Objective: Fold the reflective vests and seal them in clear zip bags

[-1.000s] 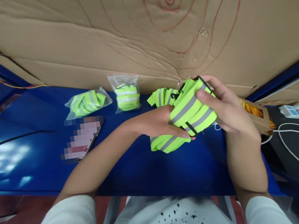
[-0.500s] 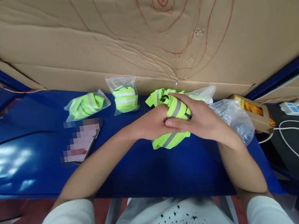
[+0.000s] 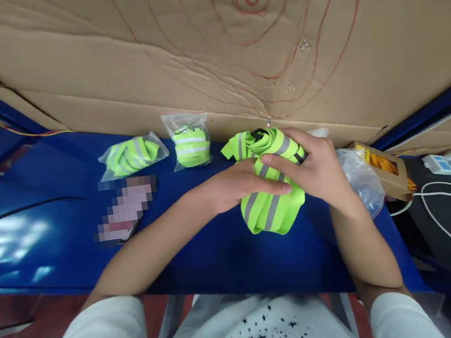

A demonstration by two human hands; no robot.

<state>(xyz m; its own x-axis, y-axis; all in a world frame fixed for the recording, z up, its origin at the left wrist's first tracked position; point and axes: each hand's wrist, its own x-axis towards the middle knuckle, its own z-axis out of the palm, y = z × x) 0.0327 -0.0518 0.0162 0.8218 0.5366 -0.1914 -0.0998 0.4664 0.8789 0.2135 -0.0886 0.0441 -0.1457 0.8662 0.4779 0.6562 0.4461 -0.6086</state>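
Observation:
Both my hands are on a yellow-green reflective vest (image 3: 275, 207) made of wide bands with grey stripes and some black parts. My right hand (image 3: 317, 161) grips the rolled upper part from the right, its thumb across the front and the other fingers behind, out of sight. From the left, my left hand (image 3: 244, 183) clasps the middle, with a finger stretched across the bands; part of this hand is hidden by the cloth. Folded bands hang below the hands. Two similar vests in clear bags, a loosely packed one (image 3: 133, 155) and a neatly folded one (image 3: 191, 147), lie to the left.
A phone (image 3: 132, 204), partly blurred out, lies on the blue table (image 3: 204, 256). Clear plastic bags (image 3: 361, 178) and a cardboard box (image 3: 387, 171) with orange contents are at the right. White cables (image 3: 447, 227) run beyond them. A cardboard panel (image 3: 88, 59) stands behind the table.
My hands have shifted apart a little, the right one moving right. The rolled part has turned and moved right, and more of the lower bands shows beneath the hands.

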